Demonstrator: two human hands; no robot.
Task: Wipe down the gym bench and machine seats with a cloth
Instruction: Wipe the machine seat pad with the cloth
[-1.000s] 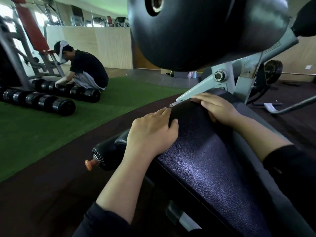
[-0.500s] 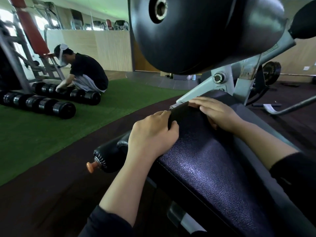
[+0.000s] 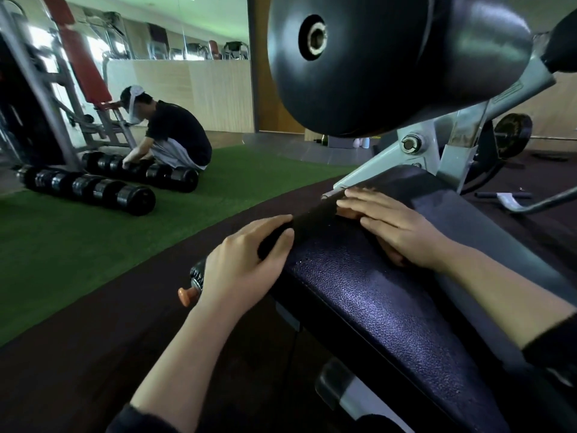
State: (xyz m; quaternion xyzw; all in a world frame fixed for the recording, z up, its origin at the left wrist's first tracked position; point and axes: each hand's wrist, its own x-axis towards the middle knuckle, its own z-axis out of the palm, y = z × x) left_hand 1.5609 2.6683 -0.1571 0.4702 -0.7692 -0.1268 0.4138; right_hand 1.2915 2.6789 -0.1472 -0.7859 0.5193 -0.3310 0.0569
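So, both hands sit on the far end of the bench [image 3: 390, 310], a dark pebbled pad running from lower right up to frame centre. L hand [image 3: 246, 270] is at the pad's left edge, centre of frame, fingers curled round a dark cloth [image 3: 307, 221] with the thumb on top. Cloth stretches as a narrow band up-right to the R hand [image 3: 393, 228], which lies flat, fingers straight and together, pressing down on the pad w/ something orange-ish under the fingertips; can't tell what, prob. more cloth. Hands are apart, joined only by the band.

Big black roller [image 3: 390, 60] fills the upper centre and right, carried on a grey frame [image 3: 415, 151]. Just left of the L wrist a black knob with an orange tip [image 3: 187, 296] pokes out from under the pad.

Left half of frame: green turf [image 3: 93, 245], w/ dark rubber floor [image 3: 78, 370] lower left. Upper left, a person [image 3: 175, 135] crouches by rows of black dumbbells [image 3: 90, 187], next to a red-padded machine [image 3: 81, 54].
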